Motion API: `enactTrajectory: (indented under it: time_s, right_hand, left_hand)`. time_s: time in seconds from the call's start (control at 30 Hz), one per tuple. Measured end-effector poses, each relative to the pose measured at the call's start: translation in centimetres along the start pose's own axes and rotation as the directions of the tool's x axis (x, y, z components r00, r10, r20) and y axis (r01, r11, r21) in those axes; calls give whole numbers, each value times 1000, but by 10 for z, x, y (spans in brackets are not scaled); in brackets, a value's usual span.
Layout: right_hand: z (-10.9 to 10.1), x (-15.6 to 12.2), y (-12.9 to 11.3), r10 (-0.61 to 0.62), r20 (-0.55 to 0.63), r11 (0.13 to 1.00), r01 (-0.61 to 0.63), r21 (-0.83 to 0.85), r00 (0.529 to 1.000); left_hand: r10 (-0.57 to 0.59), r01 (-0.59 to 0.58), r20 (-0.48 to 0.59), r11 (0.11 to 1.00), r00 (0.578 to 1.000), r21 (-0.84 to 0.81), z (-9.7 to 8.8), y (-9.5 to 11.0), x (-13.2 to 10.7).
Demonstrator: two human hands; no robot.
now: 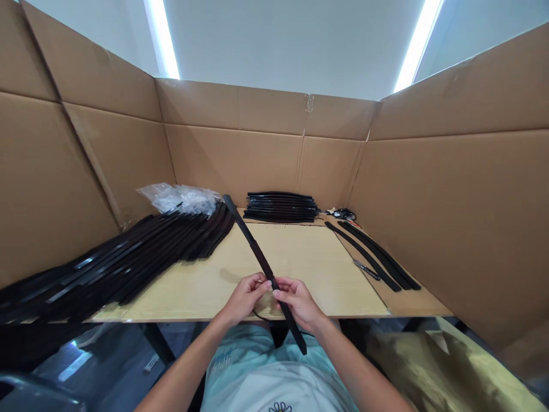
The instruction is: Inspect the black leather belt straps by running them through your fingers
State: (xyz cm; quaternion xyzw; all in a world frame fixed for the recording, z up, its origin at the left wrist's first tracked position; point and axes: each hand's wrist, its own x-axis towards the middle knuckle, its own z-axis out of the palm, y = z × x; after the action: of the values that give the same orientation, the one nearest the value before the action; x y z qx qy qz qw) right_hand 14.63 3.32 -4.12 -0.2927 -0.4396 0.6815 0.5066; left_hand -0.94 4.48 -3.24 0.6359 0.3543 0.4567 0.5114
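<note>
A long black strip (261, 256) slants over the table's front edge, its far end raised toward the back left and its near end above my lap. My left hand (250, 294) pinches it near its middle from the left. From the right, my right hand (299, 300) grips the same strip just below, thumb on top. Both hands are close together, their fingertips almost touching. A thin dark cord shows beneath the hands; whether it belongs to the strip I cannot tell.
Many black strips (141, 257) lie piled at left beside clear plastic bags (184, 199). A stack of black strips (281, 207) sits at the back. On the right are loose strips (377, 252), tweezer-like metal tool (366, 269) and tangled cables (342, 213). Cardboard walls (240, 154) enclose the table (206, 286).
</note>
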Motion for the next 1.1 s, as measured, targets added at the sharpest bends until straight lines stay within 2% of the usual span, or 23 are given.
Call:
enactTrajectory:
  time_s: [0.2,0.37,0.63,0.83,0.97,1.1]
  right_hand:
    - [0,0,2,-16,12,997,17,-76,1000]
    - [0,-1,2,7,48,997,-3,-74,999]
    - [0,-2,-3,30,-11,998,-29,50,999]
    - [-1,-2,2,-64,-15,998,63,-19,998]
    - [-3,0,4,-33,25,999,34,-36,999]
    - [-4,2,5,-8,44,995,12,-98,999]
  left_hand:
    - [-55,56,31,998,998,-20,1,-2,-1]
    - [-63,87,156,984,986,-152,3,-1,-3]
    - [-47,46,-10,997,999,-60,4,6,-1]
    - [-13,12,-17,999,1000,-44,2,3,0]
    - [-10,11,19,998,1000,-69,0,-2,1]
    - [-16,16,3,999,1000,-37,-2,-7,2]
